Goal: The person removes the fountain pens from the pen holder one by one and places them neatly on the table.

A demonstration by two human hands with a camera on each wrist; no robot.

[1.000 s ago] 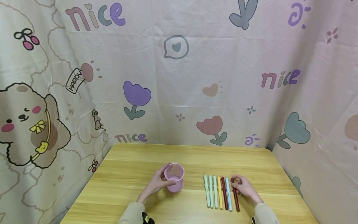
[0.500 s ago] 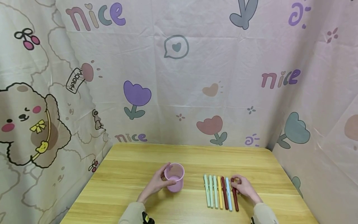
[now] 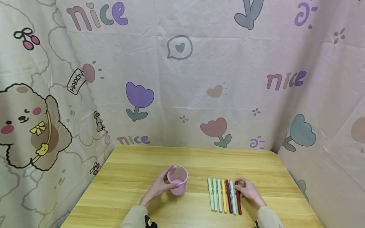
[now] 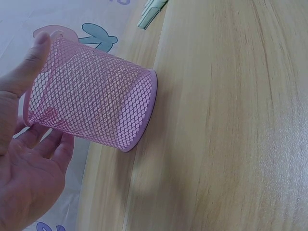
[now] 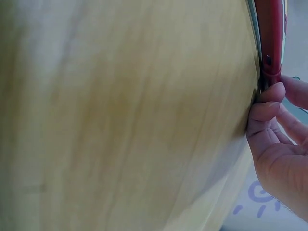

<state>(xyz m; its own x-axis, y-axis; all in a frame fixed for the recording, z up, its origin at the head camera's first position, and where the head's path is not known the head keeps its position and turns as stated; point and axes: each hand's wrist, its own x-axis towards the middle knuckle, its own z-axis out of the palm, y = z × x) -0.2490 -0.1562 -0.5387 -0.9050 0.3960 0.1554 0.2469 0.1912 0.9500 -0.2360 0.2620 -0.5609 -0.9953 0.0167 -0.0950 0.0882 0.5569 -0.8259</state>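
Note:
My left hand (image 3: 158,186) holds a pink mesh pen holder (image 3: 179,190), thumb on the near side of its rim and fingers behind. The pen holder (image 4: 91,91) stands upright on the table, and its inside looks bare in the head view. My right hand (image 3: 249,190) pinches the upper part of a dark red pen (image 3: 239,204) at the right end of a row. That pen (image 5: 270,38) lies on the table, its top end hidden by my fingertips. Left of it lie a light blue pen (image 3: 233,202), another dark red pen (image 3: 229,198), a yellow pen (image 3: 224,198) and several mint green pens (image 3: 215,198).
The wooden table (image 3: 137,158) carries the pen holder on the left and the pen row on the right, with a gap between them. A printed cloth (image 3: 182,79) hangs behind the table and along both sides.
My right hand has slid the rightmost dark red pen slightly left, closer to the light blue pen. My left hand and the pen holder have stayed in place.

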